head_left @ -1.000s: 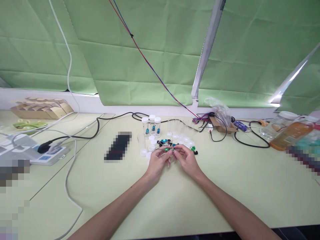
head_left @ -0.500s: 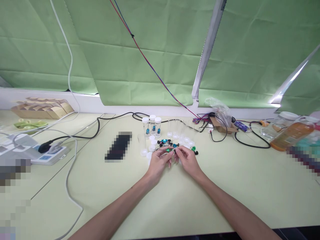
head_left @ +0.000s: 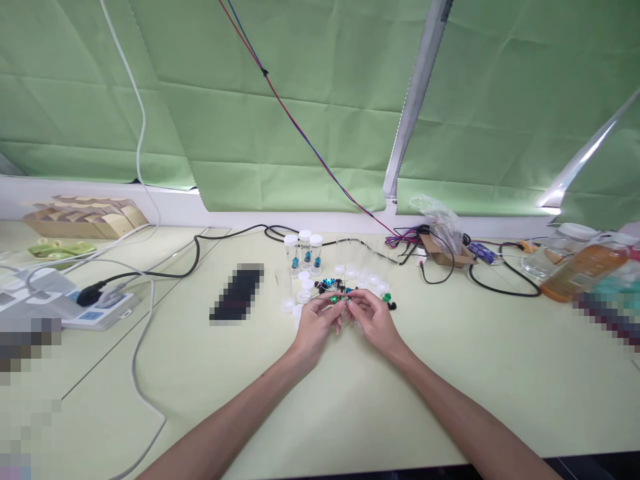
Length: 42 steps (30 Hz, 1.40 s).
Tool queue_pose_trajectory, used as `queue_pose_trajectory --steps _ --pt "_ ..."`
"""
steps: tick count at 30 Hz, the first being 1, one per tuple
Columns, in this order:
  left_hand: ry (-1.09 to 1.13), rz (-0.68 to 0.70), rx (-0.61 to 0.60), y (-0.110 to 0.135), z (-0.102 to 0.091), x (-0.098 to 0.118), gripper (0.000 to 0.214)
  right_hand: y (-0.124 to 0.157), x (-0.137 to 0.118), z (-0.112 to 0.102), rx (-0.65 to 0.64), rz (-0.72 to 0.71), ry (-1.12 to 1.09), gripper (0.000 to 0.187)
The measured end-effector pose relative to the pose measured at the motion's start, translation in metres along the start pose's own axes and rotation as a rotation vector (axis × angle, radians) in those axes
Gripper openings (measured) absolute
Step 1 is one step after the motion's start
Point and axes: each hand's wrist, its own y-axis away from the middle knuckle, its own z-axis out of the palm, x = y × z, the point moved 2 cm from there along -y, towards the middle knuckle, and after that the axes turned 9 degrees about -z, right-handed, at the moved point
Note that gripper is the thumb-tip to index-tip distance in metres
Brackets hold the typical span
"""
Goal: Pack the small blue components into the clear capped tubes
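Note:
My left hand (head_left: 316, 324) and my right hand (head_left: 374, 319) meet over the table, thumbs and fingers pinched almost tip to tip. Something small and thin is between them, too fine to make out. A small green piece (head_left: 333, 299) shows by my left fingers; whether it is held I cannot tell. Just beyond the hands lie several small blue pieces (head_left: 329, 283) and black pieces (head_left: 392, 306), partly hidden by my fingers. Another green piece (head_left: 387, 297) lies beside my right hand. White caps (head_left: 305, 284) sit to the left of the pile.
Three capped clear tubes (head_left: 316, 254) with blue pieces inside stand behind. Uncapped clear tubes (head_left: 352, 255) stand beside them. A pixelated dark object (head_left: 237, 294) lies left. A power strip (head_left: 103, 310), black cable (head_left: 197, 250), cardboard box (head_left: 447, 250) and amber bottle (head_left: 575, 272) lie farther out.
My right fingertips have shifted slightly to the left and up, and my left fingertips slightly left. Both hands stay pinched close together.

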Motion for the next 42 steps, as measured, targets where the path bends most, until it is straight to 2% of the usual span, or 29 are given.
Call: queue_pose_trajectory --steps 8,21,33,42 --pt "-0.001 0.01 -0.009 -0.0012 -0.0018 -0.0037 0.032 -0.0012 -0.0005 0.0007 0.011 0.024 -0.005 0.019" --pt "-0.004 -0.013 -0.003 0.0006 0.0 -0.0028 0.036 -0.0022 -0.0015 -0.0001 0.001 0.044 0.058 0.029" --pt "0.036 -0.017 0.016 -0.001 -0.0004 -0.0023 0.033 0.0 0.0017 -0.0003 0.0 0.003 0.003 0.018" --pt "0.011 -0.023 0.005 -0.0005 -0.001 -0.0018 0.032 -0.0008 0.0013 0.0009 0.014 0.018 0.009 0.018"
